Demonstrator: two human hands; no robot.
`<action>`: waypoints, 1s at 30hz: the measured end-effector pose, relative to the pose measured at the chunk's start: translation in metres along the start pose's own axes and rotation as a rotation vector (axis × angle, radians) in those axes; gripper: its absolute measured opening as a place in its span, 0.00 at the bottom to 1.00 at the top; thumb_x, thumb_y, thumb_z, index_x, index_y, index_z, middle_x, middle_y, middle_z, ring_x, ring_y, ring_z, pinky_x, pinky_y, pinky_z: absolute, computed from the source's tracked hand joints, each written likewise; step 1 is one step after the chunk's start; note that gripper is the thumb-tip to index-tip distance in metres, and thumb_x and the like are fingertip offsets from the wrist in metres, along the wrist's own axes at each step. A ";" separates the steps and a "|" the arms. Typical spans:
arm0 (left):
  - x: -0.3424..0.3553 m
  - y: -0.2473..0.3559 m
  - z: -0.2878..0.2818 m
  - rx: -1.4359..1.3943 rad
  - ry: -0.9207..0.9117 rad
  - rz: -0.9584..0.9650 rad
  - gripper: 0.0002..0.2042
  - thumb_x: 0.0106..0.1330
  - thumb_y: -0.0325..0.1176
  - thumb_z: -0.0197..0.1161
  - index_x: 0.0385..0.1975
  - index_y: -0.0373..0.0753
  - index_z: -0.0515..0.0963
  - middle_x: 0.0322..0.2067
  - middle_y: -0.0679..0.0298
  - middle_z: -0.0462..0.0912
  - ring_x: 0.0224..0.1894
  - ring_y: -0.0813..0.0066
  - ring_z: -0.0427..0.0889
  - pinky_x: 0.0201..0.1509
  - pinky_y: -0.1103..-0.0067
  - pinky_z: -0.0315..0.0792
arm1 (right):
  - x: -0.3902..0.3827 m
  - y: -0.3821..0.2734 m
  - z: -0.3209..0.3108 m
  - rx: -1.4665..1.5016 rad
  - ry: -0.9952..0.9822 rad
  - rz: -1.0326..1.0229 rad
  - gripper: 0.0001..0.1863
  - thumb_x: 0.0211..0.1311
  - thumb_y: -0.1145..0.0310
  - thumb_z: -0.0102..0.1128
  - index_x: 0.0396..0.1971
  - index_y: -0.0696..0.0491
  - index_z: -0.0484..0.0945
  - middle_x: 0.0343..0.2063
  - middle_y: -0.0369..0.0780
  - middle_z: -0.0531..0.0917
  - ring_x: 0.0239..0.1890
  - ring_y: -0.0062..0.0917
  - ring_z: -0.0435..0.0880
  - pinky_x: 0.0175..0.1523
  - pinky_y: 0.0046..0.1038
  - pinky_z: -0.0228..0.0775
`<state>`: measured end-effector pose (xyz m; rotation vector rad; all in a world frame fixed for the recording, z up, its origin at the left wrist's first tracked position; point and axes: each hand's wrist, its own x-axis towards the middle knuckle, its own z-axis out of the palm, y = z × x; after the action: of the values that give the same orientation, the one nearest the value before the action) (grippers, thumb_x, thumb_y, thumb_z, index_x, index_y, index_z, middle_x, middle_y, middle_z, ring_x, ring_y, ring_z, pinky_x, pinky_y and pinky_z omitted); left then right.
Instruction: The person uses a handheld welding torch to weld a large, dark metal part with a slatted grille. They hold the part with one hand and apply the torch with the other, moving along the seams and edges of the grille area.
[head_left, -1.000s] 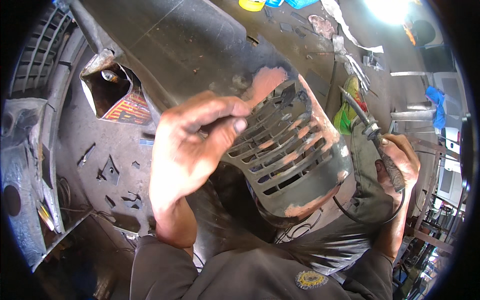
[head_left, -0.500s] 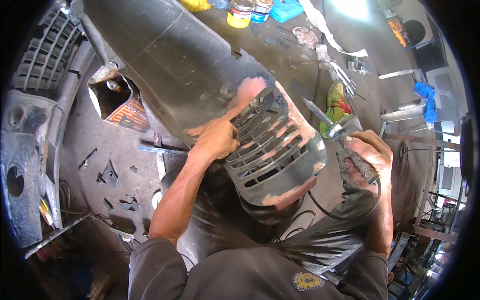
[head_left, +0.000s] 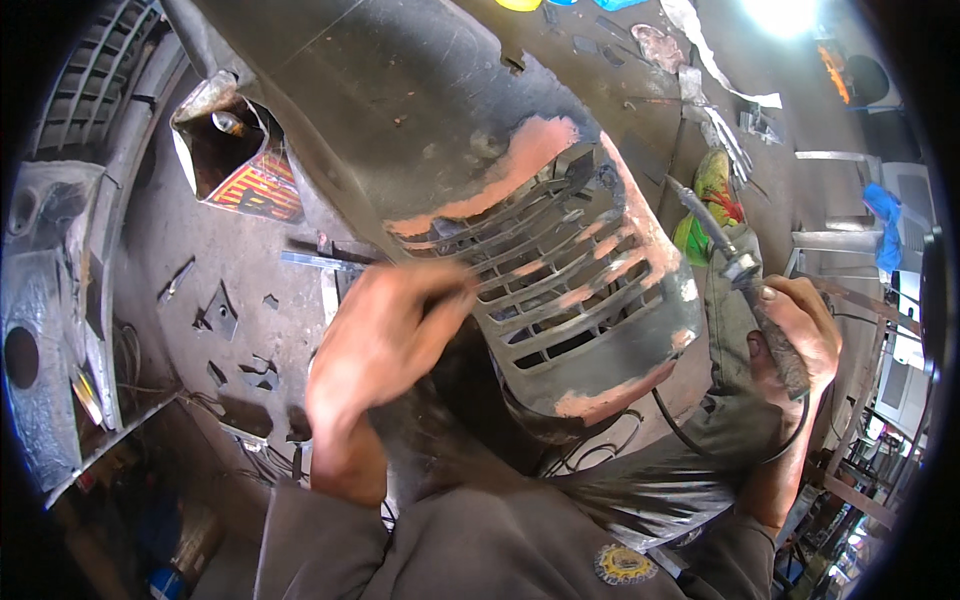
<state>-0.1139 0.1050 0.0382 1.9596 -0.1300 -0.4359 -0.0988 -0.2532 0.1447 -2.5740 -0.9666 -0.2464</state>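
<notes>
A large dark plastic vehicle panel point(head_left: 400, 110) lies in front of me, its slatted grille end point(head_left: 565, 285) resting toward my lap. Pink filler-like patches point(head_left: 540, 150) cover parts of its surface and edges, and some slats look broken. My left hand point(head_left: 380, 330) is just off the grille's near left corner, fingers curled downward and smeared by motion; whether it holds anything is hidden. To the right of the grille, my right hand point(head_left: 805, 340) is closed round the wrapped handle of a soldering iron point(head_left: 742, 266). The metal tip points up and left, apart from the panel.
An open rectangular can point(head_left: 265, 180) stands left of the panel. Black plastic scraps point(head_left: 220, 312) lie on the floor. My green shoe point(head_left: 712, 190) is beyond the iron, whose black cable point(head_left: 680, 428) loops below. Another dark panel point(head_left: 50, 330) stands far left; a blue cloth point(head_left: 882, 225) hangs right.
My left hand has lifted off the grille slats and come back toward my body. My right hand still grips the soldering iron. The view has shifted, so the panel appears lower and further right.
</notes>
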 end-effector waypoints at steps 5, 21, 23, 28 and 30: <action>-0.054 -0.070 0.039 0.463 -0.248 -0.286 0.10 0.60 0.33 0.64 0.37 0.35 0.82 0.34 0.46 0.84 0.41 0.48 0.83 0.46 0.61 0.76 | 0.013 -0.005 0.000 0.011 0.029 -0.008 0.25 0.40 0.82 0.63 0.45 0.55 0.80 0.34 0.47 0.82 0.31 0.34 0.81 0.37 0.29 0.73; 0.084 -0.300 0.177 -0.263 0.403 0.224 0.09 0.61 0.29 0.57 0.41 0.42 0.75 0.42 0.60 0.80 0.45 0.61 0.81 0.49 0.69 0.77 | 0.010 -0.027 -0.011 0.106 0.055 0.035 0.24 0.40 0.80 0.64 0.45 0.55 0.79 0.37 0.47 0.83 0.34 0.34 0.82 0.40 0.30 0.74; 0.065 -0.281 0.168 0.109 0.315 0.111 0.09 0.59 0.30 0.58 0.38 0.40 0.77 0.40 0.56 0.81 0.44 0.56 0.81 0.48 0.68 0.77 | 0.009 -0.028 -0.014 0.092 0.048 0.038 0.24 0.41 0.80 0.64 0.45 0.55 0.79 0.37 0.47 0.83 0.34 0.34 0.83 0.40 0.30 0.74; -0.037 -0.092 0.086 0.601 -0.105 -0.179 0.08 0.56 0.28 0.59 0.34 0.35 0.79 0.34 0.46 0.83 0.42 0.48 0.82 0.48 0.64 0.75 | -0.021 -0.007 -0.028 0.043 -0.011 0.094 0.21 0.44 0.78 0.62 0.44 0.55 0.80 0.39 0.47 0.83 0.36 0.36 0.84 0.42 0.31 0.75; -0.061 -0.065 0.060 0.420 -0.069 -0.001 0.08 0.58 0.29 0.61 0.34 0.33 0.79 0.35 0.47 0.83 0.41 0.48 0.82 0.46 0.63 0.75 | -0.002 -0.023 -0.066 0.007 -0.119 0.103 0.21 0.43 0.76 0.62 0.43 0.55 0.81 0.38 0.47 0.84 0.36 0.36 0.84 0.41 0.32 0.75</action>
<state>-0.1990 0.0981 -0.0275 2.3565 -0.2833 -0.5082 -0.1169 -0.2655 0.2111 -2.6474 -0.8702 -0.0620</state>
